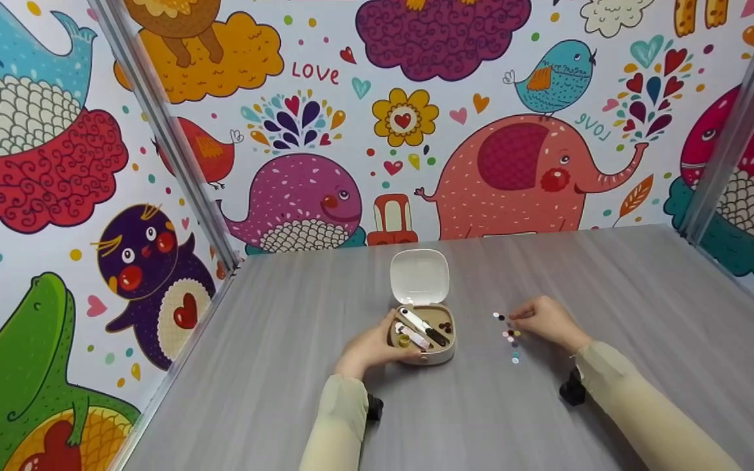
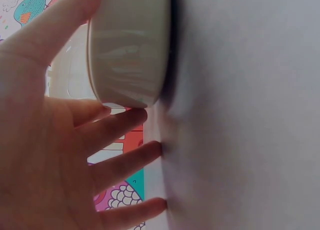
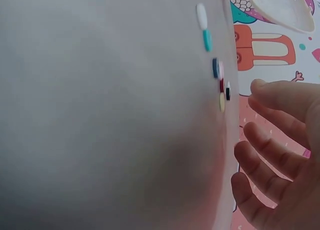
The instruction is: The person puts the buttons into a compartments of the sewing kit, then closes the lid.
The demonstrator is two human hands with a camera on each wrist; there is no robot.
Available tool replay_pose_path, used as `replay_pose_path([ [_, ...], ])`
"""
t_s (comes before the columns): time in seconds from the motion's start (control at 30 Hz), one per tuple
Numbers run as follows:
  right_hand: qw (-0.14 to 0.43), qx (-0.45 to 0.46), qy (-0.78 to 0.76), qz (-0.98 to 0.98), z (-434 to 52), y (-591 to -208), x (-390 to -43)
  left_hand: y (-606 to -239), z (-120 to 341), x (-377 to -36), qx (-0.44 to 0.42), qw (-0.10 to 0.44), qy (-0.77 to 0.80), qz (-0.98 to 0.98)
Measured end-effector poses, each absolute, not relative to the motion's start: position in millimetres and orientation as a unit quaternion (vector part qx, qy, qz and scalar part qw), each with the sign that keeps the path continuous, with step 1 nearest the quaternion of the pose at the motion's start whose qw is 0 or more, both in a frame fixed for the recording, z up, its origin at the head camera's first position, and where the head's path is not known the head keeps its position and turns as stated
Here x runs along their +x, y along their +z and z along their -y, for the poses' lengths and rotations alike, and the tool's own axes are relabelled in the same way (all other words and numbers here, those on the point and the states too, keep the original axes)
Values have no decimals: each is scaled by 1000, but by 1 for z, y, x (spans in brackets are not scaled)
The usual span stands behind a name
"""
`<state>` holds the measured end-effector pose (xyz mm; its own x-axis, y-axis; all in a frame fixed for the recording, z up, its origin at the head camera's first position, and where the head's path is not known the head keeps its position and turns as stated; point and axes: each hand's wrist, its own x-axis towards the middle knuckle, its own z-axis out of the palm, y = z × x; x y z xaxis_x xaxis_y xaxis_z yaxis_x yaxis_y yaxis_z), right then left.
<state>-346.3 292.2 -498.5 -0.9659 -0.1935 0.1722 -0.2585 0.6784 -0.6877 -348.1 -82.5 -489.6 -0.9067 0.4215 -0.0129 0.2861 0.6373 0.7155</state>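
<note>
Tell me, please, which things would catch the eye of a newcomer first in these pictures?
The eye would probably go first to the bright cartoon wall behind the grey table, with its large coral elephant right of centre. Next comes the cream box on the table, lid standing open, held by the left hand. To the box's right, small coloured discs lie in a loose line beside the fingers of the right hand.

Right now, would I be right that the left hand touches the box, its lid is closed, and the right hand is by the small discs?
Not quite: the head view shows the lid standing open. The left hand touches the box and the right hand is by the small discs.
</note>
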Motion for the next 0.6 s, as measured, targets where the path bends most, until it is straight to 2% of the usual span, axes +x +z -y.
replay_pose_path([
  [0.33, 19, 126, 378, 917, -300, -501, -344, -491, 82, -349, 192, 92, 381, -900],
  [0.6, 21, 136, 360, 923, -297, -500, -344, -491, 82, -349, 195, 91, 380, -900],
])
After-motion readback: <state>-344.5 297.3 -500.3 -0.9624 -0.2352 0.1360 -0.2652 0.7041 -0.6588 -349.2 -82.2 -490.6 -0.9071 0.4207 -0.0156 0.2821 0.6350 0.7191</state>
